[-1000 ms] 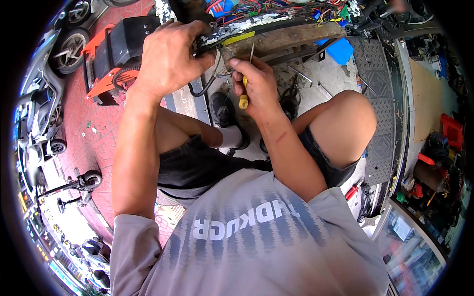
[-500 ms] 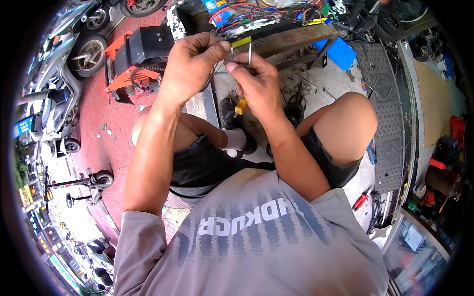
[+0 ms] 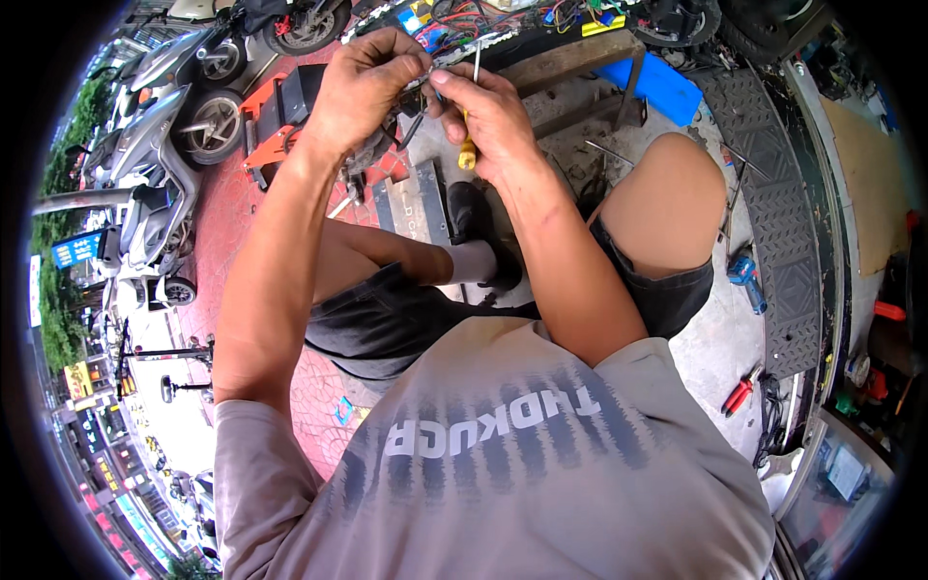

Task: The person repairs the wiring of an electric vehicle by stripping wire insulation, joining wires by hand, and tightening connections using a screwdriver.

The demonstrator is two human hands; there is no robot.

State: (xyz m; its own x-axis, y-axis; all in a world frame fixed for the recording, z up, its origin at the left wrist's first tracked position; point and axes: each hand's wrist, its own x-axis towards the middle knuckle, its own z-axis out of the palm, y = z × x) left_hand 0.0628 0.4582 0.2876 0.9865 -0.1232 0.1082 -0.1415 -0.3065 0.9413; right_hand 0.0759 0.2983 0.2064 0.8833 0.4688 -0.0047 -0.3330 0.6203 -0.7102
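My left hand (image 3: 372, 89) is closed, thumb and fingertips pinched on something small that I cannot make out, among thin wires. My right hand (image 3: 491, 126) grips a screwdriver by its yellow handle (image 3: 467, 153), shaft pointing up, while its thumb meets the left fingertips. A black cable (image 3: 416, 126) hangs below them. Just beyond lies an open frame with tangled coloured wires (image 3: 456, 27), beside a rusty beam (image 3: 570, 66).
A blue tray (image 3: 657, 92) lies at upper right. An orange-and-black machine (image 3: 271, 121) and parked scooters (image 3: 155, 159) stand at left. A ridged mat (image 3: 773, 251) runs along the right. A blue power tool (image 3: 746, 282) and red-handled pliers (image 3: 739, 391) lie by my right knee.
My hands have come together, with the left moving rightward off the frame's edge between the earlier frames. Both now appear higher in the picture, still close together, the screwdriver still in my right.
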